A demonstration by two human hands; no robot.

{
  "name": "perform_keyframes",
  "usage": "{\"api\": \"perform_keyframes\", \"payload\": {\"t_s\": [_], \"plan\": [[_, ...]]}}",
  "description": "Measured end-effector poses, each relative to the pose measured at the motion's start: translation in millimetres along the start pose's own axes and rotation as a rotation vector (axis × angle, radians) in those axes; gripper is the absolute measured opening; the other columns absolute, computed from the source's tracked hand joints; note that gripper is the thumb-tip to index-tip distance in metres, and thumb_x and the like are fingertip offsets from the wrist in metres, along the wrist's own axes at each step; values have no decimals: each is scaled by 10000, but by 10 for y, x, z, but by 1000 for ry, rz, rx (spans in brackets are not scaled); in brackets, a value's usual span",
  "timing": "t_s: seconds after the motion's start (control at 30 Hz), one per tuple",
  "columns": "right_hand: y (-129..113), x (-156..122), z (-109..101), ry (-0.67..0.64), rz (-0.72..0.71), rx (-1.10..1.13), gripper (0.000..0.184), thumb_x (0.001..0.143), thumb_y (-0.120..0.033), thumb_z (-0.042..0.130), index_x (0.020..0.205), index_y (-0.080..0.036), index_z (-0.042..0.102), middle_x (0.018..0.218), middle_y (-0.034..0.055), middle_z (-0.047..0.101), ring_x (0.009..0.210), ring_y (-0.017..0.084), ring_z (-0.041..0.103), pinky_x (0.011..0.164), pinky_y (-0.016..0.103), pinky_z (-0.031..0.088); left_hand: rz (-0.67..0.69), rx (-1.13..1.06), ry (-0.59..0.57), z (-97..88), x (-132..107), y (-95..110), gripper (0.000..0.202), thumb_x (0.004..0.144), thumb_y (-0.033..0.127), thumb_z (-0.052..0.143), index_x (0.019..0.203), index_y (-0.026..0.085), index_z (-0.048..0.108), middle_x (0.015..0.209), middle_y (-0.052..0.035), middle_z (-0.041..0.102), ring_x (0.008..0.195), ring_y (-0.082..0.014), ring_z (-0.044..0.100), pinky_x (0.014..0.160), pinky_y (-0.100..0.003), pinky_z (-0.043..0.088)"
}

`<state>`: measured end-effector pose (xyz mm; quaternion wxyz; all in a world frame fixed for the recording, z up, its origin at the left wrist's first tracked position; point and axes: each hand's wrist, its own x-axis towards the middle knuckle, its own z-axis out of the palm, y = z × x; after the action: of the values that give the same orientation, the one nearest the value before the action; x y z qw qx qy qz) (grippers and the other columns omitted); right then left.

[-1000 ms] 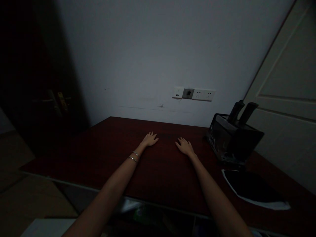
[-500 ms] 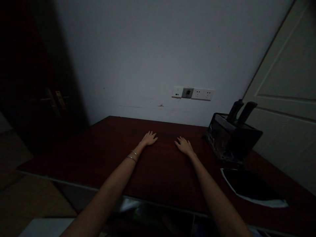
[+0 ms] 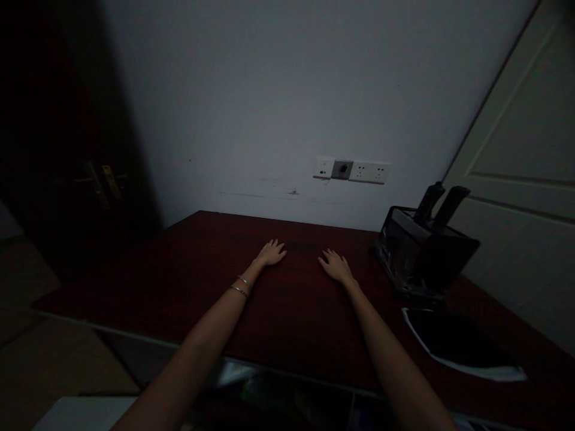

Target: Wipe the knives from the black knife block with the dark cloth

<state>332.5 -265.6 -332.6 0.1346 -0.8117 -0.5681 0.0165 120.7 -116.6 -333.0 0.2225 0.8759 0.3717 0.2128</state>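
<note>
Both arms reach out over a dark red wooden table. My left hand lies flat on the tabletop, palm down, fingers stretched and apart, with two thin bracelets on its wrist. My right hand rests the same way a short gap to the right, fingers spread, holding nothing. Nearest to the right hand is a black knife block with two dark handles sticking up.
A flat dark item with a white edge lies on the table at the right, in front of the block. Wall sockets sit above the table. A white door is at the right, a dark door with a handle at the left.
</note>
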Motion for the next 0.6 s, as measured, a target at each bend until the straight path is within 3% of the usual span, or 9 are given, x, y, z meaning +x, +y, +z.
{"api": "perform_keyframes", "payload": {"t_s": [0.37, 0.6], "plan": [[-21, 1, 1, 2, -1, 2, 578, 865, -457, 270, 1328, -122, 351, 1429, 129, 282, 1317, 243, 215, 1049, 447, 120, 25, 229, -97, -14, 5, -12, 583, 837, 464, 372, 1319, 135, 370, 1433, -129, 229, 1327, -284, 140, 1051, -382, 124], [-97, -121, -131, 29, -41, 42, 511, 873, -366, 292, 1287, -93, 410, 1394, 156, 341, 1313, 246, 232, 1050, 471, 124, 23, 336, -111, -61, -28, 68, 570, 857, 449, 314, 1331, 134, 352, 1428, -144, 236, 1325, -280, 153, 1045, -384, 142]]}}
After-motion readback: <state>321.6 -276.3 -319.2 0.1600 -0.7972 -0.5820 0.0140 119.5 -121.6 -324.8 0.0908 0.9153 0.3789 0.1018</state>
